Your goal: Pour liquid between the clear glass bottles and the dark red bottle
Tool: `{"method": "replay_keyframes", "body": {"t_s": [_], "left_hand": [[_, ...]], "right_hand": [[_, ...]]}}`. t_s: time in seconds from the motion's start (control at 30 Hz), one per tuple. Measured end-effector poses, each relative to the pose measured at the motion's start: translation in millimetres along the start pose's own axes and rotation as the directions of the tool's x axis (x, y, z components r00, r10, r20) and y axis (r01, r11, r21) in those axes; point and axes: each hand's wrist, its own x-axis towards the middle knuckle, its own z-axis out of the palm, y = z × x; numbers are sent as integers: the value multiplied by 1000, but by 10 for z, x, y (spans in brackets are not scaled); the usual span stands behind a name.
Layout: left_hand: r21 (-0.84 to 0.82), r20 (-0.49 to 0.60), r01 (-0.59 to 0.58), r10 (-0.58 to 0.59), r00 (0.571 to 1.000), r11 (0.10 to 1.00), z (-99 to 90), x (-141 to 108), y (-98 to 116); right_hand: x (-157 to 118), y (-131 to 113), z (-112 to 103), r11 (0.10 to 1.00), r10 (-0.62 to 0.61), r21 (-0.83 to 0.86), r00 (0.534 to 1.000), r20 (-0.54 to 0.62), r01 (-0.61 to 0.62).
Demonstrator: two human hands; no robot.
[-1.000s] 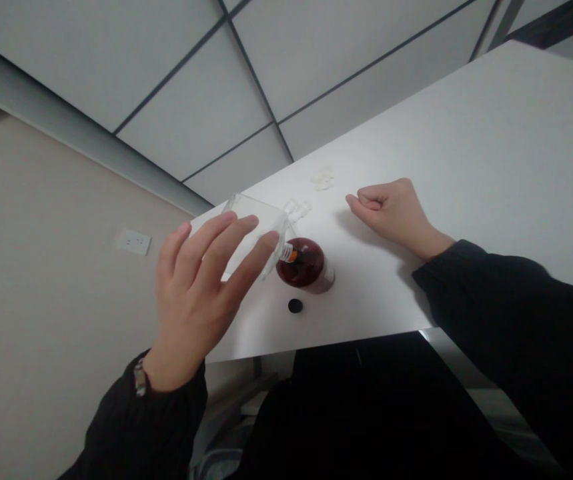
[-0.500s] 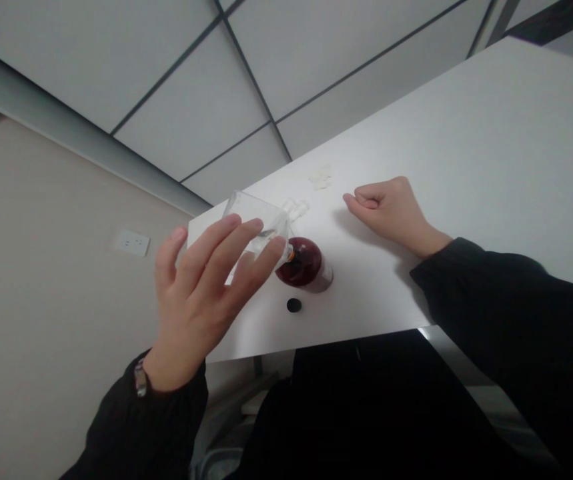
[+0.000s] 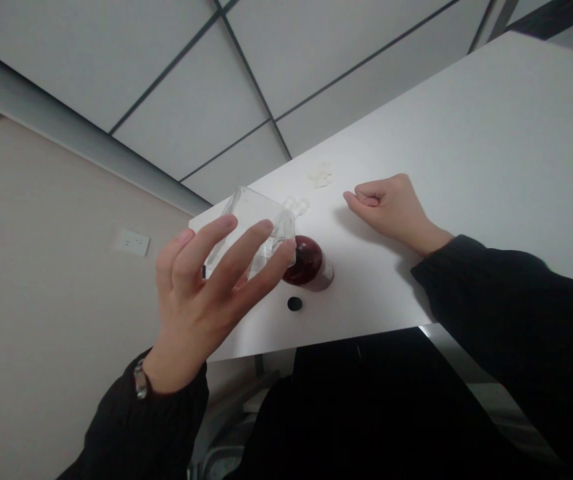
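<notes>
My left hand (image 3: 201, 293) grips a clear, square-cornered container (image 3: 256, 207), its fingers wrapped over the side. The container is tilted and raised over the table, one corner in front of the neck of a dark red bottle (image 3: 310, 267). The bottle's mouth is hidden behind the container and my fingers. A round black cap (image 3: 295, 304) lies beside the bottle, towards me. My right hand (image 3: 391, 207) rests on the table to the right of the bottle, curled into a fist with nothing seen in it.
A small whitish, see-through patch (image 3: 321, 175) marks the white table (image 3: 491, 173) behind the bottle. Another clear shape (image 3: 300, 207) shows just behind the container. Grey-framed panels (image 3: 201, 113) stand along the table's far edge. A wall socket (image 3: 134, 243) is at left.
My left hand has tilted the container differently and moved it slightly right, and it now covers the bottle's mouth. The fingers have shifted a little. My right hand has stayed put.
</notes>
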Motion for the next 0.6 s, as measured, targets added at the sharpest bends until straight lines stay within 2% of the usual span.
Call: {"method": "replay_keyframes", "body": {"t_s": [0.33, 0.5, 0.6], "left_hand": [[-37, 33, -2, 3, 999, 999, -56, 80, 32], [20, 19, -61, 61, 998, 998, -92, 138, 40], [-17, 16, -59, 60, 998, 998, -101, 169, 56]], "right_hand": [[4, 20, 9, 1000, 0, -8, 1000, -5, 0], [9, 25, 10, 1000, -7, -12, 1000, -10, 7], [7, 31, 9, 1000, -6, -7, 1000, -5, 6]]}}
